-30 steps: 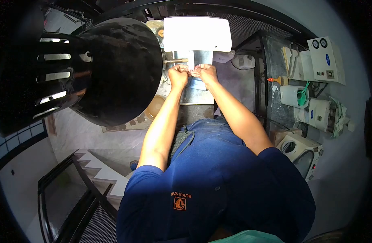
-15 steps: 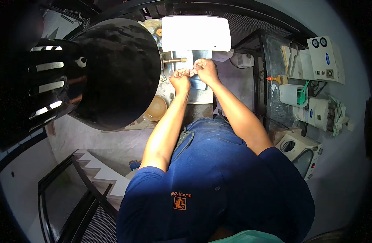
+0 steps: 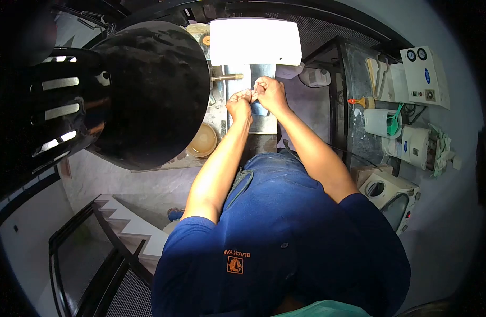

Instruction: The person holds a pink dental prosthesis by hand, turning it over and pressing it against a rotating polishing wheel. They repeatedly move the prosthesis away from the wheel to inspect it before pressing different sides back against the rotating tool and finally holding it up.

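Observation:
My left hand and my right hand meet fingertip to fingertip over a grey metal tray at a bench machine. Both are closed around a small piece pinched between them; it is too small to make out. A metal spindle sticks out just left of and above my left hand. A bright white lit shield hangs right above the hands.
A large black lamp shade fills the left. A tan bowl sits beside my left forearm. On the right stand white machines, a green scoop and an orange-handled brush. Stairs drop at lower left.
My left hand has drawn slightly back from the spindle toward me. The two hands stay joined on the small piece.

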The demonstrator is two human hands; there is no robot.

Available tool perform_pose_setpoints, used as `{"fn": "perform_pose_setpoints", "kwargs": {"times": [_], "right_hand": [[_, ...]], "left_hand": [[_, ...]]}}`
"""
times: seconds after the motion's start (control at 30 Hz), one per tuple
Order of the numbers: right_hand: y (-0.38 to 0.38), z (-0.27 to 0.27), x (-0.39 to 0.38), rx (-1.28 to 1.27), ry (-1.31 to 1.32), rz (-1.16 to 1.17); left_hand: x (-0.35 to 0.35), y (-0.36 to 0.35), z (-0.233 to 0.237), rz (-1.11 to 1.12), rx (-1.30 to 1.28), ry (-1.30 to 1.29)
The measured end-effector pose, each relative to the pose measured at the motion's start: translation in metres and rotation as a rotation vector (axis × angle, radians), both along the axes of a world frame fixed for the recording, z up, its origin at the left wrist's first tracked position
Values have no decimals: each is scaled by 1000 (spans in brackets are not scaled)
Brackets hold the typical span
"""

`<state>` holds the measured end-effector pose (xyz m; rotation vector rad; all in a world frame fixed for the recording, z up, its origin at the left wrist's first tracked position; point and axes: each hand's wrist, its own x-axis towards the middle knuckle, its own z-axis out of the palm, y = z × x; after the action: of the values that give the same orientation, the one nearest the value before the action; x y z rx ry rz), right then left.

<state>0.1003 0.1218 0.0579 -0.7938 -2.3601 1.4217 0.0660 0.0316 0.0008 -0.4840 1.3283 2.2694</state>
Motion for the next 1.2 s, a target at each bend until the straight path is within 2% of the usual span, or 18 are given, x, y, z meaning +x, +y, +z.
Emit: {"fn": "perform_pose_setpoints", "kwargs": {"times": [0.13,0.5,0.97,1.1,1.2], "right_hand": [[1,-9,-6,48,1,-32],[9,-16,-10,-36,-185,-99],[5,-1,-9,-9,-184,-71],[5,-5,-8,61,-185,-40],[2,-4,-8,-2,-136,-65]], "left_hand": [[-3,1,-5,15,20,-20],[-5,-4,4,-72,-5,-13],[-4,-4,9,-37,35,-44],[-4,-5,7,-87,15,-52],[-2,-6,2,-69,40,-69]]}}
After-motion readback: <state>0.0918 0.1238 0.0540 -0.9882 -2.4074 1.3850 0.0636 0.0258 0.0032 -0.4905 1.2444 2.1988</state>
